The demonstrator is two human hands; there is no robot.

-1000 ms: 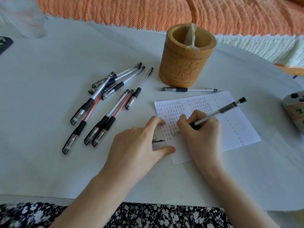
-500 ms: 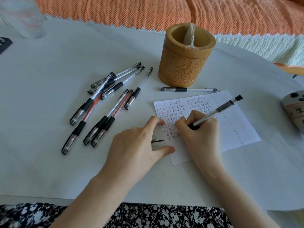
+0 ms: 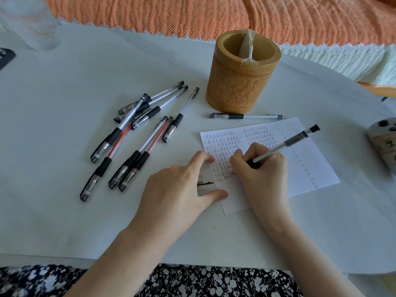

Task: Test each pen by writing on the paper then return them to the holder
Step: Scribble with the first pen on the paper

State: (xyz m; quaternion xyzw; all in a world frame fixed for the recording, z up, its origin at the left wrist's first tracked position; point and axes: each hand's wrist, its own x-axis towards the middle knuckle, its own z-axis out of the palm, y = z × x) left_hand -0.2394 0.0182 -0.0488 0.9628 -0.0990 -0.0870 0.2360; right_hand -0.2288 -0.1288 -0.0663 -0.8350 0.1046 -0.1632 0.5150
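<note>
My right hand (image 3: 262,174) grips a clear-barrelled black pen (image 3: 291,142), its tip hidden under my fingers on the white paper (image 3: 304,159), which carries rows of small red and black marks. My left hand (image 3: 177,189) lies flat with thumb and forefinger spread on the paper's left edge; a pen cap (image 3: 202,182) lies between them. Several capped pens (image 3: 137,133) lie scattered to the left. One more pen (image 3: 246,116) lies in front of the carved bamboo holder (image 3: 240,82), which holds no pens.
The white table (image 3: 64,82) ends near my lap. A patterned ceramic object (image 3: 383,142) sits at the right edge. An orange cloth (image 3: 214,16) lies beyond the table. A dark object (image 3: 5,57) pokes in at far left.
The pen's top end has shifted slightly as my right hand writes. My left hand has stayed in place on the paper.
</note>
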